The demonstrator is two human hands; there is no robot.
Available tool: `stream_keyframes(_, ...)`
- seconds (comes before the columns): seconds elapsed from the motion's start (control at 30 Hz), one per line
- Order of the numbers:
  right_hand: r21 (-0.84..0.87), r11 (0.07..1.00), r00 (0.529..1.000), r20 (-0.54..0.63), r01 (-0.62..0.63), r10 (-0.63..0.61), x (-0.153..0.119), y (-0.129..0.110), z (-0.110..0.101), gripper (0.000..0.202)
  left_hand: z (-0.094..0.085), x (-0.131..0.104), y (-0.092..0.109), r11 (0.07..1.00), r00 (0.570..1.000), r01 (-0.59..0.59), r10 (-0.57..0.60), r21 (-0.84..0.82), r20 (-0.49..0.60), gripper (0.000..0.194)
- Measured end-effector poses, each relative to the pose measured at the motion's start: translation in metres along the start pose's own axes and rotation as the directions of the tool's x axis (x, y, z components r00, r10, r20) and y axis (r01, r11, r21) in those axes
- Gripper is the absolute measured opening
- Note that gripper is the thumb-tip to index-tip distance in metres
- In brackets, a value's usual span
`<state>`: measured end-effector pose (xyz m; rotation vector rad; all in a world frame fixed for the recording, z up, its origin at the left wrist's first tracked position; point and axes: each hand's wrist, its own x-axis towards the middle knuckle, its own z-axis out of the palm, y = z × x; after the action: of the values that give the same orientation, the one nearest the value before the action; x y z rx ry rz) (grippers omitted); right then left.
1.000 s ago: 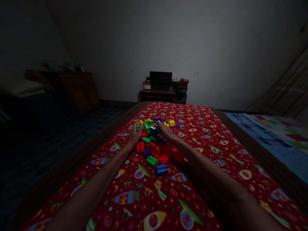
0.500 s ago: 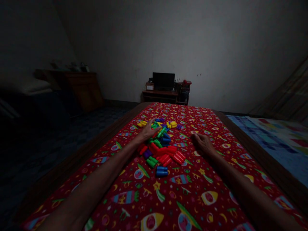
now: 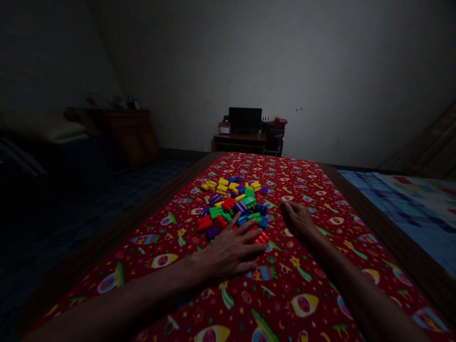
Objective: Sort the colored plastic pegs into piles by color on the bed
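Observation:
Plastic building blocks in red, green, blue, purple and yellow lie in a loose pile, with a red block, a purple block and several yellow blocks toward the far side. My left hand lies palm down over the pile's near edge, fingers spread, covering some pieces. Its fingers touch or hover just over red blocks; contact is hard to tell. To the right of the pile, my right hand rests on the cloth, loosely curled, with no block visible in it.
A red patterned cloth covers the long surface under the blocks, bordered by a brown edge. Beyond it stand a desk and a dark monitor. A wooden cabinet is at left, a bluish checked sheet at right.
My left hand has moved from the far left of the pile toward me and spread over its near side. Blocks in the middle have shifted. My right hand has stayed nearly still.

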<state>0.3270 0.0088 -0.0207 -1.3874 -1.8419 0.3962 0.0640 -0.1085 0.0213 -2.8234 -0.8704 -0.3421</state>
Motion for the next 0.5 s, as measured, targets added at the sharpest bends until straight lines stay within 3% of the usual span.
stream_keyframes(0.13,0.009,1.000,1.000,0.009,0.006,-0.006,-0.001,0.000,0.000,0.050,0.005,-0.006,-0.044,0.995,0.997,0.066,-0.063,0.070,-0.035,0.040)
stream_keyframes(0.3,0.041,0.999,1.000,-0.010,-0.002,0.002,0.000,-0.006,0.003,0.050,0.009,0.006,-0.106,0.973,0.976,0.214,-0.211,0.085,-0.047,0.045)
stream_keyframes(0.4,0.118,0.993,0.999,-0.021,0.030,-0.028,0.015,-0.014,0.008,0.049,0.008,0.009,-0.134,0.930,0.923,0.368,-0.364,0.008,-0.128,0.049)
stream_keyframes(0.5,0.149,0.984,0.994,0.022,0.099,-0.104,0.044,-0.019,0.020,0.053,0.009,-0.002,-0.169,0.850,0.824,0.512,-0.526,-0.121,-0.211,0.052)
